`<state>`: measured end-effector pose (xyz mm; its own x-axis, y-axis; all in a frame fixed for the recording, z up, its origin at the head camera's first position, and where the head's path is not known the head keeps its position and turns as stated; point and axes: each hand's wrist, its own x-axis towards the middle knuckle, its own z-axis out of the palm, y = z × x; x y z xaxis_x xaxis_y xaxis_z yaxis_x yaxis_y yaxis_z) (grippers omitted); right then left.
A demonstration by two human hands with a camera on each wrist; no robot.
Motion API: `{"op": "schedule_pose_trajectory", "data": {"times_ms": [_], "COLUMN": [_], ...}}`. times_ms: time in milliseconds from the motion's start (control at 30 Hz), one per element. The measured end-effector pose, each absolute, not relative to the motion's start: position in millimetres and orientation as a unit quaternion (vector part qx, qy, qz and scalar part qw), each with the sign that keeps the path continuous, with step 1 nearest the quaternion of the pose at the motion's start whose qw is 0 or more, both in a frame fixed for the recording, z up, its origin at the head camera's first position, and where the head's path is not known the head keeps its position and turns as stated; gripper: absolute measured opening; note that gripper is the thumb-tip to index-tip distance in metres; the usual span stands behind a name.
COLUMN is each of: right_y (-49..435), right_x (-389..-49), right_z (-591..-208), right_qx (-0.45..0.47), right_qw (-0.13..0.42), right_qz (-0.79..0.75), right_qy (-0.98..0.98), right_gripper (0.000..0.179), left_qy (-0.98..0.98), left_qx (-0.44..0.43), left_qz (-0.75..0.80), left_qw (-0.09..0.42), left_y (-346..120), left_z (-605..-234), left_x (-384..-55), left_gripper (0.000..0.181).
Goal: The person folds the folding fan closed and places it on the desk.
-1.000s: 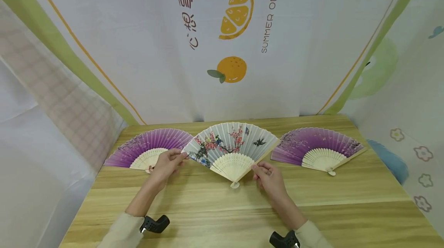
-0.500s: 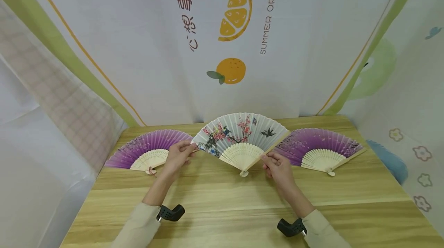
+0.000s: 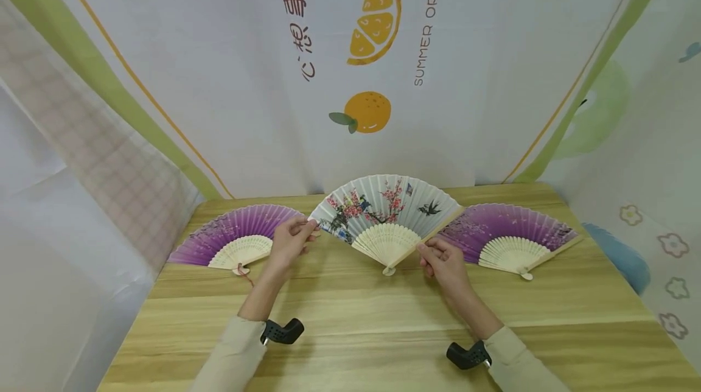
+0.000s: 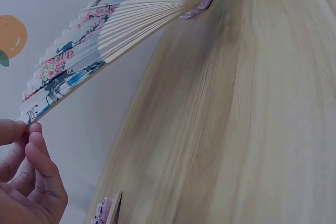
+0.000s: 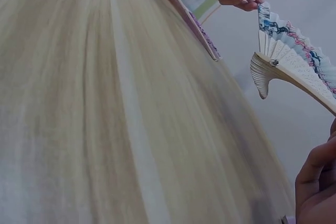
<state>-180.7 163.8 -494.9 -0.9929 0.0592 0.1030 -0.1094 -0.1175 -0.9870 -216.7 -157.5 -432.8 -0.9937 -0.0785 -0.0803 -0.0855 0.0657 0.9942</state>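
A spread white folding fan (image 3: 386, 209), painted with pink blossom and a dark bird, is held up between both hands. My left hand (image 3: 290, 240) pinches its left outer corner between thumb and fingertips, which the left wrist view shows close up at the fan's tip (image 4: 32, 114). Lower on the opposite side, my right hand (image 3: 446, 264) grips the wooden guard stick. The fan's pivot end (image 3: 389, 271) points down toward me, above the tabletop. In the right wrist view its ribs (image 5: 286, 59) appear edge-on.
Two spread purple folding fans lie on the wooden table (image 3: 350, 331): the left fan (image 3: 235, 234), with a red cord at its pivot, and the right fan (image 3: 509, 231), partly covered by the white one. A printed cloth (image 3: 438, 136) hangs behind the table.
Both hands have carried the white fan to the right and slightly farther away and up, so it overlaps the right purple fan more in view. The purple fans have stayed put.
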Motion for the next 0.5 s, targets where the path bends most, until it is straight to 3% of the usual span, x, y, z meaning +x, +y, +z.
{"op": "schedule_pose_trajectory", "data": {"times_ms": [267,500], "right_y": [165,161], "right_x": [-188,-192], "right_z": [-495,-492], "right_qx": [0.036,0.021], "right_qw": [0.074,0.064], "right_qz": [0.738,0.737], "right_qy": [-0.669,-0.672], "right_gripper": [0.025,0.018], "left_qy": [0.727,0.723], "left_qx": [-0.052,-0.058], "left_qz": [0.684,0.688], "left_qw": [-0.01,-0.028], "left_y": [-156,-155], "left_z": [-434,-433], "left_x": [-221,-221], "left_gripper": [0.021,0.021]}}
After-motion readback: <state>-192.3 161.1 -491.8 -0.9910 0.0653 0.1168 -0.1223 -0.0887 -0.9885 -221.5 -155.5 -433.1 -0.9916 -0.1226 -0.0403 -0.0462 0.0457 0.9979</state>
